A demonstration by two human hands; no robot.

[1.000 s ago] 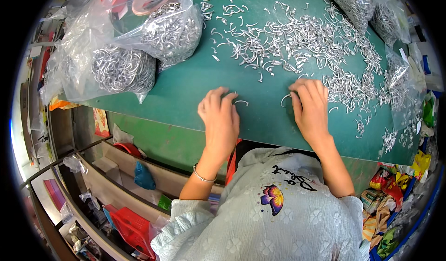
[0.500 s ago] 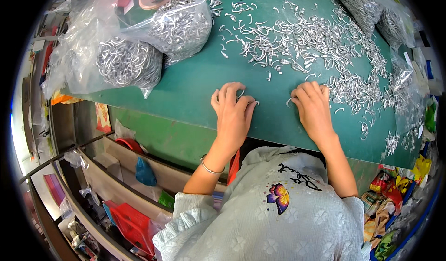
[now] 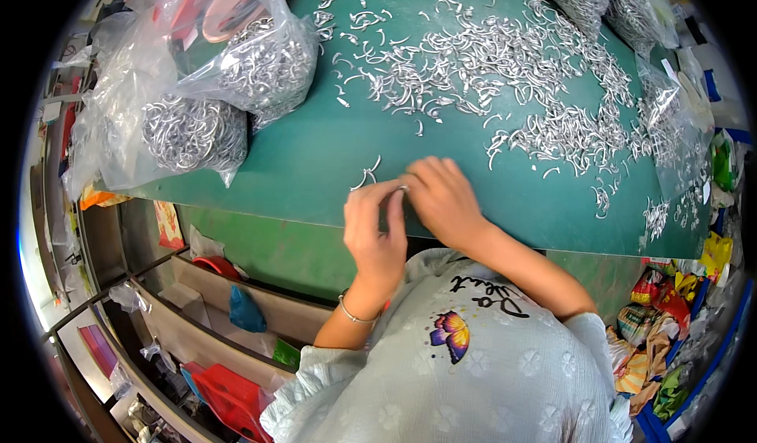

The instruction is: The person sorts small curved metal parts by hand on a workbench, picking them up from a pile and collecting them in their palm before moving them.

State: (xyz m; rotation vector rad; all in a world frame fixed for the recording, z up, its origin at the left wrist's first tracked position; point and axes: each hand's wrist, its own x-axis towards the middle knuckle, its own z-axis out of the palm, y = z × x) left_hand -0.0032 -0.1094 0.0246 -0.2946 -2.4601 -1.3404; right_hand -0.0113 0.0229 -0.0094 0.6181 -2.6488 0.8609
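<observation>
Below left fingers [image 3: 374, 195] pinching a silver piece [image 3: 404, 188], script [image 3: 495, 292] marks the shirt [image 3: 509, 356].

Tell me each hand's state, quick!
Left hand: closed, pinching a small silvery piece.
Right hand: at the left's fingertips, blurred; whether it grips anything cannot be told.

I am in a workshop, it seems: my green table [image 3: 300, 176] bears many silvery pieces [image 3: 564, 132], loose and in clear bags [image 3: 272, 68].
</observation>
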